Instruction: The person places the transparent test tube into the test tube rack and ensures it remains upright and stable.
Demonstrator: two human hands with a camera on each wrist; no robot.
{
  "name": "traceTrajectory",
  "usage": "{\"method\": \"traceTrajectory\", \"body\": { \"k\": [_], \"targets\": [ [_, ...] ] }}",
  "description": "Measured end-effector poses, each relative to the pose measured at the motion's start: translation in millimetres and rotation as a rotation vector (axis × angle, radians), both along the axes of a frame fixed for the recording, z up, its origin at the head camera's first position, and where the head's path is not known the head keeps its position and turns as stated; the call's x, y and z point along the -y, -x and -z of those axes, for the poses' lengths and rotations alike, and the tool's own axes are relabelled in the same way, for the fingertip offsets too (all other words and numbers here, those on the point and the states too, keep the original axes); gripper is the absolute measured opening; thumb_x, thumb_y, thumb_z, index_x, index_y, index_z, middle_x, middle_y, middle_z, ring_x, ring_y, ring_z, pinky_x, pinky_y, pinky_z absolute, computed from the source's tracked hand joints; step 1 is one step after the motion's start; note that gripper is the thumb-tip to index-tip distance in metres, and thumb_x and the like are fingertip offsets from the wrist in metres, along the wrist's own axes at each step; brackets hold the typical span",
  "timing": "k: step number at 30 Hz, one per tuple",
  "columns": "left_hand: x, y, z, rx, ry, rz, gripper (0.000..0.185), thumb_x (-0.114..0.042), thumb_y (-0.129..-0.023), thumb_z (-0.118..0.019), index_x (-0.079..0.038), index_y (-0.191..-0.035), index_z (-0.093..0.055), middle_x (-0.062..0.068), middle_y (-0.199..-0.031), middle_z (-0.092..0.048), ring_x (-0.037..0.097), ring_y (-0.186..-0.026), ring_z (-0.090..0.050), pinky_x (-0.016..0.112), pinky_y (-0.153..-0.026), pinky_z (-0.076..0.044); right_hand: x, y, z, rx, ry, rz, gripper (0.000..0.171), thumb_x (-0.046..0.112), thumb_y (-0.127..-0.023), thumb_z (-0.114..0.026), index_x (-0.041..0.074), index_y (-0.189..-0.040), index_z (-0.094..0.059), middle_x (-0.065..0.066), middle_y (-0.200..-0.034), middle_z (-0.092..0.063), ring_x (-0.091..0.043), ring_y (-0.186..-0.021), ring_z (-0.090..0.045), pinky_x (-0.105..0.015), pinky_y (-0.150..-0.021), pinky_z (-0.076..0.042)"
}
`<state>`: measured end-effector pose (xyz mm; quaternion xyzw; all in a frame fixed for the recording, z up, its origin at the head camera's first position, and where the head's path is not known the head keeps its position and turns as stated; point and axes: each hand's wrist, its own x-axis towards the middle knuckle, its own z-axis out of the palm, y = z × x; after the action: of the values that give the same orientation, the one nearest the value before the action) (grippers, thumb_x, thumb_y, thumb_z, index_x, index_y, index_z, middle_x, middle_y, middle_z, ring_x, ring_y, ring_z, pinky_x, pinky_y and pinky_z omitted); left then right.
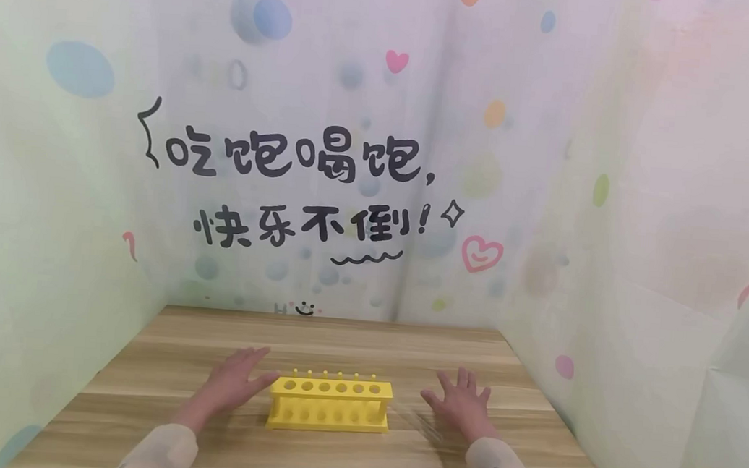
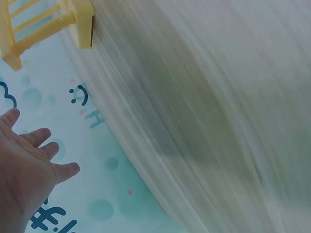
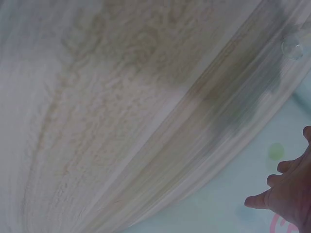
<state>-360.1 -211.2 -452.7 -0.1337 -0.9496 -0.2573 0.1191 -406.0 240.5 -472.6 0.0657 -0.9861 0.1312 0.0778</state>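
Yellow plastic test-tube rack (image 1: 330, 403) lies crosswise on the wooden desk (image 1: 341, 340) between both hands. Left hand (image 1: 233, 384), fingers spread and empty, almost touches its end; right hand (image 1: 463, 405), equally spread, sits farther off.

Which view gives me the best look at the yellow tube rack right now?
The head view: the whole yellow tube rack stands on the wooden table between the left hand and right hand. The left wrist view catches only one end of it at its top corner. The right wrist view shows none of it.

Yellow rack (image 1: 330, 403); pale wood-grain table (image 1: 341, 340); pastel dotted backdrop (image 1: 359, 81), pink hearts, black lettering
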Motion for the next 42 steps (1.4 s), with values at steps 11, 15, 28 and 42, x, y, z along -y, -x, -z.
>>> {"method": "traceTrajectory", "body": {
  "k": [11, 15, 28, 42],
  "targets": [
    [-5.4, -3.0, -2.3, 0.044, -0.132, 0.073, 0.071, -0.050, -0.097, -0.059, -0.002, -0.146, -0.044, 0.027, -0.149, -0.041, 0.050, -0.138, -0.033, 0.066, -0.112, -0.023, 1.0, 1.5, 1.4, -0.028, -0.005, -0.004, 0.069, 0.057, -0.097, -0.052, 0.008, -0.146, -0.048, -0.039, -0.152, -0.022, -0.059, -0.140, -0.017, -0.082, -0.102, -0.008],
    [-5.9, -1.1, 1.7, 0.062, -0.191, 0.098, 0.070, -0.047, -0.094, -0.064, -0.001, -0.144, -0.046, 0.026, -0.147, -0.043, 0.049, -0.136, -0.036, 0.065, -0.111, -0.027, 2.5, 0.9, 0.5, -0.027, 0.004, -0.008, 0.070, 0.058, -0.097, -0.051, 0.008, -0.147, -0.047, -0.039, -0.152, -0.022, -0.059, -0.140, -0.017, -0.082, -0.103, -0.009],
    [-11.7, 0.6, 11.9, 0.099, -0.258, 0.097, 0.061, -0.041, -0.092, -0.069, -0.005, -0.139, -0.054, 0.022, -0.145, -0.047, 0.047, -0.134, -0.040, 0.065, -0.109, -0.030, 12.0, 4.3, 0.8, -0.033, 0.057, -0.024, 0.066, 0.052, -0.098, -0.053, 0.009, -0.147, -0.046, -0.036, -0.153, -0.026, -0.057, -0.140, -0.019, -0.079, -0.105, -0.006],
    [-12.4, -3.2, 14.7, 0.074, -0.283, 0.157, 0.042, -0.035, -0.096, -0.066, -0.006, -0.126, -0.063, 0.021, -0.136, -0.055, 0.046, -0.130, -0.045, 0.066, -0.107, -0.032, 31.4, 5.3, 2.6, -0.089, 0.108, -0.057, 0.061, 0.045, -0.096, -0.061, 0.010, -0.144, -0.050, -0.027, -0.144, -0.045, -0.049, -0.135, -0.036, -0.074, -0.108, -0.018]
  ]
}}
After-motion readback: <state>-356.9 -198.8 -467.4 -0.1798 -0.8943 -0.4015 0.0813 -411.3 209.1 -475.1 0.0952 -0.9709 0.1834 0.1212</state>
